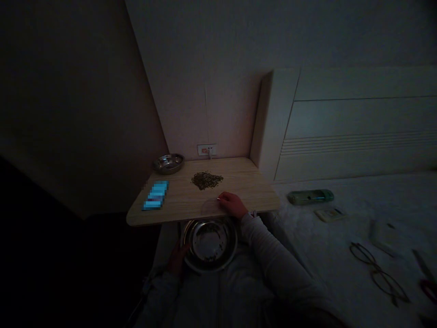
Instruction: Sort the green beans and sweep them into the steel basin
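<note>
My right hand [232, 205] is closed over the front of the wooden table, its fingers pinching the edge of a clear, thin, round piece [209, 207]. Just beyond it lies a loose pile of small dark seeds or grains [205, 180]. Below the table's front edge, a wide metal basin [229, 260] sits at my lap with some dark bits inside. My left hand [177, 258] grips the basin's left rim, its fingers partly in shadow.
The wooden table [244, 175] also holds a metal bowl [170, 164] and a lit phone [156, 195]. On the bed at right lie a green bottle [310, 197], a pale phone-like object [329, 214], eyeglasses [373, 265] and scissors [425, 269]. A socket [206, 150] is behind.
</note>
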The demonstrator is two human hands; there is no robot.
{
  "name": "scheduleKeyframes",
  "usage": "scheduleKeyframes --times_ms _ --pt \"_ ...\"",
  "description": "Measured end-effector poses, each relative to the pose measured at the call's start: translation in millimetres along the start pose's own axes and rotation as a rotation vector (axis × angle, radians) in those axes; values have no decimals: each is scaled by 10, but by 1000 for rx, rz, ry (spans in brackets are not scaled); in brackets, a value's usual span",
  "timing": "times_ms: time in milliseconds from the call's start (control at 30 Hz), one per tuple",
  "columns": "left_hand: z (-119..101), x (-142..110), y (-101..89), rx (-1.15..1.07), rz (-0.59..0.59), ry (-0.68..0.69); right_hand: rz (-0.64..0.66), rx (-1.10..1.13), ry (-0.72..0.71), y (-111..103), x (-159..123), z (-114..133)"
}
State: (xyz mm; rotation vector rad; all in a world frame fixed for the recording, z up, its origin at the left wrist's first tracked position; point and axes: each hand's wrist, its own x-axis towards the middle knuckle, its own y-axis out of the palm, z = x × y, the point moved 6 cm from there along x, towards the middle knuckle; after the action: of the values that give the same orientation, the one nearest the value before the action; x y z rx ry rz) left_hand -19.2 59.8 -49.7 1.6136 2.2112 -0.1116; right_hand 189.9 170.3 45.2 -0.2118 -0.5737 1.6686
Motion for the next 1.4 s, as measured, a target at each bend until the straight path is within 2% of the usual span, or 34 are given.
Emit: scheduleKeyframes --times_ms 133,300,467,600,767,867,1000,1167,1300,1400 --pt "-40 -37 43 -24 71 -17 2 7 6 4 8 -21" --pt "-26 -38 10 16 36 -32 -4 2 -3 0 9 -22" --pt "-64 -80 28 28 15 39 3 14 -13 2 7 -19" --pt "-11 -54 23 19 15 -41 -3 -12 -26 -4 7 -6" --pt "-25 -31 -4 18 -25 0 -24 26 -6 -5 15 -30" --pt "-8 -35 22 -4 11 -51 -36 32 -14 0 25 -54" --pt "4 -13 29 -49 44 -50 -35 26 -25 15 40 -81" --pt "4 8 -42 26 -19 -41 -83 -75 -17 -6 37 -41" --pt "-21 -18 -20 64 3 -58 -96 -160 -12 -11 56 -11" --pt "-46 -38 -5 67 -13 -22 -81 -210 14 -4 110 -21"
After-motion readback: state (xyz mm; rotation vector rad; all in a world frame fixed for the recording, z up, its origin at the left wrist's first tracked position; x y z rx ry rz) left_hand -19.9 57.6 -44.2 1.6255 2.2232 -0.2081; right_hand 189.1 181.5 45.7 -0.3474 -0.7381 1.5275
